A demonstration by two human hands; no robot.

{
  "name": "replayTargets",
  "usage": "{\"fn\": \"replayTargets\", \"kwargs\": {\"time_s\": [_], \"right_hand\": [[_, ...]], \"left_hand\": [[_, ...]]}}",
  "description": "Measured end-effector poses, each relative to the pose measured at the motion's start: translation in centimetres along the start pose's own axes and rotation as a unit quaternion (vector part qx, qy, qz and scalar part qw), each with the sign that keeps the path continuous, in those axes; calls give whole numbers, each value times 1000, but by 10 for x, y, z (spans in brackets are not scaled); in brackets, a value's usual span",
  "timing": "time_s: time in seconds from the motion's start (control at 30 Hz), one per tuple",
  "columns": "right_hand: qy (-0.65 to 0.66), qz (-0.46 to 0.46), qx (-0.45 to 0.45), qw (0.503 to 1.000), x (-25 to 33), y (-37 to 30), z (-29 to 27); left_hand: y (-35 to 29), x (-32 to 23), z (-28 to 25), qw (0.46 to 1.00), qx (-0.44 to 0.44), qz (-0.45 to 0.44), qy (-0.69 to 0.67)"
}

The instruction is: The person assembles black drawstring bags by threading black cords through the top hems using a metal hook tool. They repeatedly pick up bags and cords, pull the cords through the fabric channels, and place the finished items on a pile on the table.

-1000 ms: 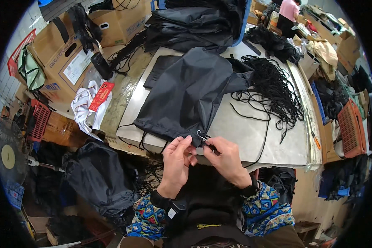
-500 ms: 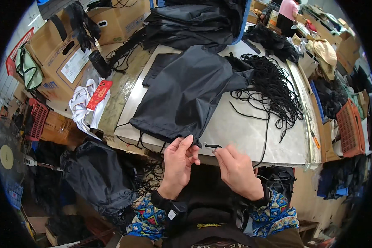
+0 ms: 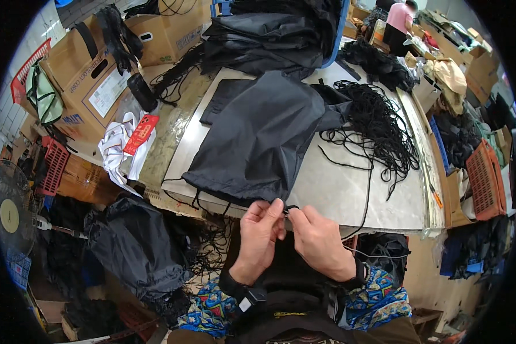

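A black fabric drawstring bag (image 3: 255, 137) lies flat on the pale work board, its hemmed edge toward me. My left hand (image 3: 259, 235) is closed, thumb and fingers pinching the bag's near right corner. Right beside it, my right hand (image 3: 322, 241) is pinched on a short black cord (image 3: 292, 207) at that corner. A small shiny bit shows between the fingertips, too small to make out. The two hands almost touch at the board's front edge. Thin black cords stick out from the bag's near left edge.
Loose black cords (image 3: 378, 132) lie heaped right of the bag. Behind it, a blue crate (image 3: 336, 34) holds stacked black fabric. Cardboard boxes (image 3: 89, 86), a black cylinder (image 3: 141, 92) and a red packet (image 3: 141, 135) are at left. A person (image 3: 399, 23) stands far right.
My right hand has moved left, bringing the cord up to the bag's corner. My left hand has shifted slightly right and down with the corner in its pinch.
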State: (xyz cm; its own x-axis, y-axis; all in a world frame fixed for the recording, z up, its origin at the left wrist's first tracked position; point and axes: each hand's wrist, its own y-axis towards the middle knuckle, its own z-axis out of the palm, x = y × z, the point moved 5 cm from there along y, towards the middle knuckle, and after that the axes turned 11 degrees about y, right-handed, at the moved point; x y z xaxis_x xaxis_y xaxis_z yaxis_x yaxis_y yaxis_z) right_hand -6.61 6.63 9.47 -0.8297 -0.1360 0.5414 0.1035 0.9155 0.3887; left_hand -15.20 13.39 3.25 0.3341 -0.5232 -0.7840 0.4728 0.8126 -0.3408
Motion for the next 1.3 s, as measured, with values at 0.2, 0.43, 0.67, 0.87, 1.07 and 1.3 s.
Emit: {"fn": "replayTargets", "kwargs": {"time_s": [0.2, 0.43, 0.67, 0.87, 1.07, 1.3], "right_hand": [[62, 27, 61, 996, -6, 2, -16], [29, 37, 107, 993, -38, -28, -110], [92, 3, 53, 994, -34, -9, -53], [86, 43, 83, 992, -27, -22, -85], [196, 115, 53, 972, -51, -9, -41], [61, 4, 95, 994, -24, 21, -76]], "left_hand": [[14, -24, -6, 996, -39, 74, 11], [36, -55, -27, 994, -39, 98, 27], [35, -12, 13, 994, 32, 28, 96], [54, -54, -25, 996, -11, 84, 36], [14, 13, 34, 906, 139, 174, 361], [23, -7, 53, 865, 125, 355, 332]]}}
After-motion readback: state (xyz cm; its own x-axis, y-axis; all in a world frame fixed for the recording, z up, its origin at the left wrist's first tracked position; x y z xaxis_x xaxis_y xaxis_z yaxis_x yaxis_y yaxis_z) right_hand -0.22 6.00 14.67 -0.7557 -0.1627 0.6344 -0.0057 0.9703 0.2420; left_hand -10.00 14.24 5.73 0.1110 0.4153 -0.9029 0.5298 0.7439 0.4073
